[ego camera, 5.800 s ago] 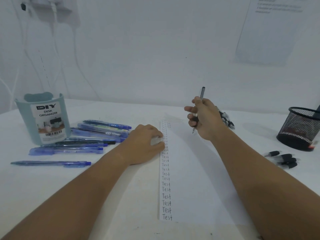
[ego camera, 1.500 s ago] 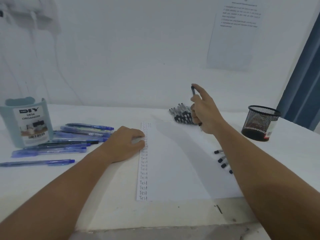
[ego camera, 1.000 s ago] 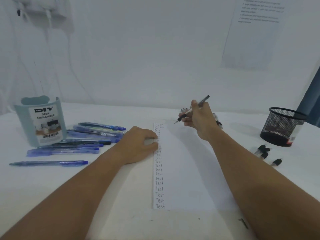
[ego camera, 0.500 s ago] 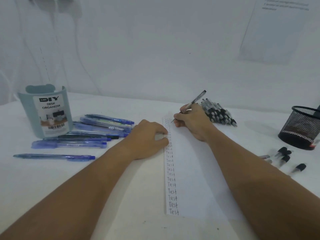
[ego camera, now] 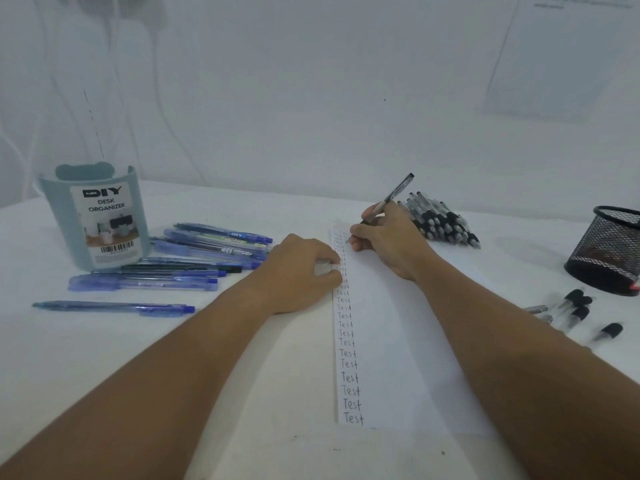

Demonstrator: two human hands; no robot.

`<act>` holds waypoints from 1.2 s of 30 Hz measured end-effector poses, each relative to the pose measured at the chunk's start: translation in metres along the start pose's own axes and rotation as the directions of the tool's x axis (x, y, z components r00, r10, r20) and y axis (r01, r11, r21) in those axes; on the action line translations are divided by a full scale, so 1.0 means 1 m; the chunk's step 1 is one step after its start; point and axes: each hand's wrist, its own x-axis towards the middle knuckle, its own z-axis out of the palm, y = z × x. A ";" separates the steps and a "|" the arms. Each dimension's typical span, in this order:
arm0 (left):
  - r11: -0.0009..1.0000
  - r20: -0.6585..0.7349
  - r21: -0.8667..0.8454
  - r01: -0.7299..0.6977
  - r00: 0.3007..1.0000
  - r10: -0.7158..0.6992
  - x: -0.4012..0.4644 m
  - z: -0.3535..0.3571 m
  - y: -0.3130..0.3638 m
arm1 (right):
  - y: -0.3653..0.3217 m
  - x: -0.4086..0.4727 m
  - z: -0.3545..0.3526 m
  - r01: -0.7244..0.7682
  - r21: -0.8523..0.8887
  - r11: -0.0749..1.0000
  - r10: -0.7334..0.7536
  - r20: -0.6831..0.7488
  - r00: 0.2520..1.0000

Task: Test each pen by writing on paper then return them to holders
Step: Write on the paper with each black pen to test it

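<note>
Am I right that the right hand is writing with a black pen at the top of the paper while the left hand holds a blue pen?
Not quite. In the head view the left hand holds no pen; it rests on the paper's left edge, steadying it. The right hand is indeed writing with the black pen at the top.

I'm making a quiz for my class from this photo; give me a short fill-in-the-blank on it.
1. The right hand holds a ____ with its tip on the paper.
2. The left hand rests on the paper's ____ edge.
3. The word repeated down the paper is ____.
4. The mesh holder is coloured ____.

Missing words: pen; left; Test; black
</note>
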 end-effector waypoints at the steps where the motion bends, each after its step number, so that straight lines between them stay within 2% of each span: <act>1: 1.000 -0.001 -0.001 -0.004 1.000 0.004 0.000 0.000 0.000 | 0.000 0.000 0.000 -0.003 -0.012 1.000 0.002 -0.002 1.000; 5: 1.000 0.006 -0.002 -0.003 1.000 0.003 0.000 0.000 0.000 | -0.003 -0.001 0.000 -0.011 -0.037 0.999 0.012 0.011 1.000; 12: 1.000 0.004 0.006 -0.011 1.000 0.011 0.000 0.000 0.000 | -0.005 -0.002 -0.002 -0.030 0.019 0.999 0.030 0.015 0.999; 16: 1.000 -0.002 0.016 -0.013 1.000 0.013 -0.001 -0.001 0.001 | -0.004 -0.003 0.000 -0.003 -0.126 0.992 0.001 -0.011 1.000; 20: 1.000 0.000 -0.004 -0.016 1.000 0.016 -0.001 0.000 -0.001 | -0.007 -0.004 -0.002 -0.048 0.027 0.998 0.049 -0.025 0.998; 24: 1.000 -0.001 0.015 -0.021 1.000 0.021 0.000 0.000 0.000 | -0.006 -0.006 -0.001 -0.007 -0.115 0.993 0.007 0.001 1.000; 32: 1.000 0.000 0.011 -0.017 1.000 0.017 -0.002 -0.002 0.001 | -0.009 -0.007 -0.002 -0.024 -0.054 0.998 0.023 -0.017 1.000; 36: 1.000 -0.006 0.007 -0.013 1.000 0.013 -0.001 -0.001 0.001 | -0.008 -0.006 -0.001 -0.019 -0.091 0.996 0.018 -0.010 1.000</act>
